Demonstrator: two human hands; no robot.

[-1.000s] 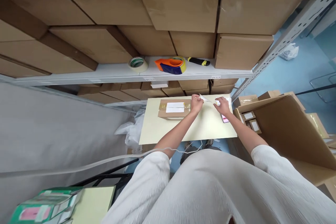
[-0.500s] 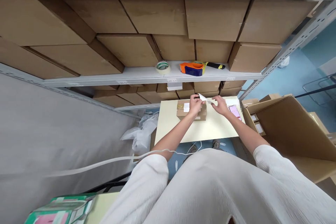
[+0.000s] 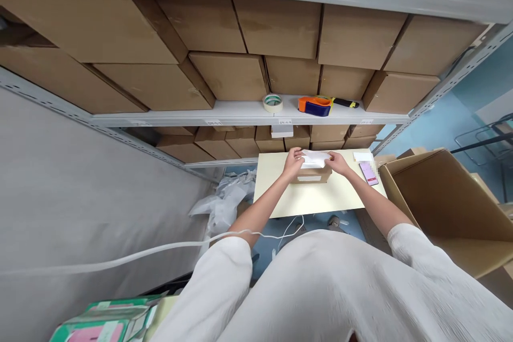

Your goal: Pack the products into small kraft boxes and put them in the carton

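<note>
Between my two hands a white sheet [image 3: 315, 158] is stretched out just over the top of a small brown box [image 3: 310, 177]. The fingers of my left hand [image 3: 294, 163] pinch its left end, and those of my right hand [image 3: 337, 163] pinch its right end. The box sits on a pale yellow table [image 3: 280, 200] and has a white label on its near side; the sheet hides much of its top. Right of my right hand lie a phone [image 3: 368, 173] with a pink screen and a white paper [image 3: 363, 156].
Behind the table, a grey shelf [image 3: 240, 117] of brown boxes carries a tape roll [image 3: 273, 102], an orange and blue tape dispenser [image 3: 315, 106] and a black and yellow cutter [image 3: 345, 102]. A large open carton [image 3: 444, 197] stands at the right. A white cable [image 3: 160, 247] crosses my left arm.
The white sheet, tilted and seen narrow before, is now spread flat over the box. My right hand has closed on its right end. The view has shifted, moving the scene rightward.
</note>
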